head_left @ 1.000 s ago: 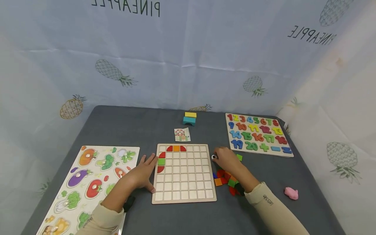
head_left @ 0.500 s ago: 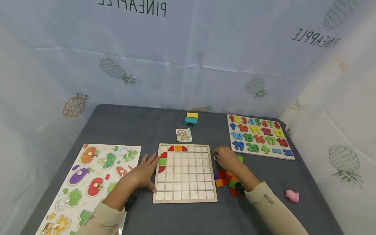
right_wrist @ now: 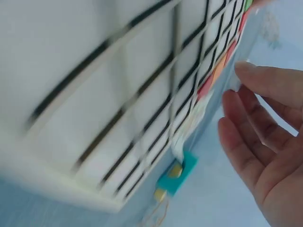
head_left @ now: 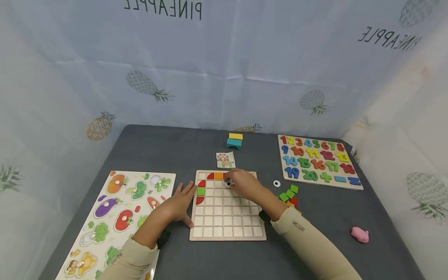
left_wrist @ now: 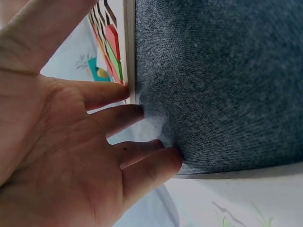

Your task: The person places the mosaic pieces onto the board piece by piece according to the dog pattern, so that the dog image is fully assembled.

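A wooden grid board (head_left: 224, 232) lies in front of me, with red, green and orange tiles set along its upper left cells. My left hand (head_left: 177, 204) rests at the board's left edge, fingers spread; the left wrist view shows a fingertip (left_wrist: 124, 91) right at its side. Over the top rows, my right hand (head_left: 246, 186) pinches a white eye tile (head_left: 228, 183) with a black pupil. That hand hides some upper cells and partly covers a red tile. Another eye tile (head_left: 277, 183) lies on the table right of the board.
Several green tiles (head_left: 290, 193) and others lie right of the board, partly behind the right arm. A number puzzle (head_left: 287, 178) sits back right, a vegetable puzzle (head_left: 132, 175) left. Behind the board are a pattern card (head_left: 225, 160) and blocks (head_left: 234, 143); a pink toy (head_left: 359, 235) lies right.
My right hand has moved left from beside the tile pile to over the board, carrying the eye tile. The other eye tile is now uncovered. My left hand stays at the board's edge.
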Motion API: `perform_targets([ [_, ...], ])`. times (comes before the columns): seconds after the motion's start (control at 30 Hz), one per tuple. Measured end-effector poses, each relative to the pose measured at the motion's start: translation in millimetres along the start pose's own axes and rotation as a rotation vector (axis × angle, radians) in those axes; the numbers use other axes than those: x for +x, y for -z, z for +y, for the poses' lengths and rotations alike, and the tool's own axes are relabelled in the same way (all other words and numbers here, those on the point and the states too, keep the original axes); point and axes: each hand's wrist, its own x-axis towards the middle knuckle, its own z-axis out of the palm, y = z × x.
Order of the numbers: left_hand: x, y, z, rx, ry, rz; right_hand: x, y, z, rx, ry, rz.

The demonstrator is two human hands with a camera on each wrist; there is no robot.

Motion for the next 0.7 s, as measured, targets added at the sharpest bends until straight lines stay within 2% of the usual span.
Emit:
perform_targets([
  [0.17, 0.0, 0.0, 2.0, -0.002, 0.01, 0.004, 22, -10, -21, 0.008, 0.065, 0.006],
  [0.3, 0.0, -1.3, 3.2, -0.01, 0.003, 0.016, 34, -18, -27, -0.025, 0.082, 0.002],
  [0.5, 0.7, -3.4, 2.8, 0.004, -0.009, 0.013, 40, -29, -27, -0.063, 0.11, 0.0],
  [0.7, 0.9, -2.3, 1.2, 0.021, -0.001, 0.013, 42, -31, -29, -0.064, 0.114, 0.01],
])
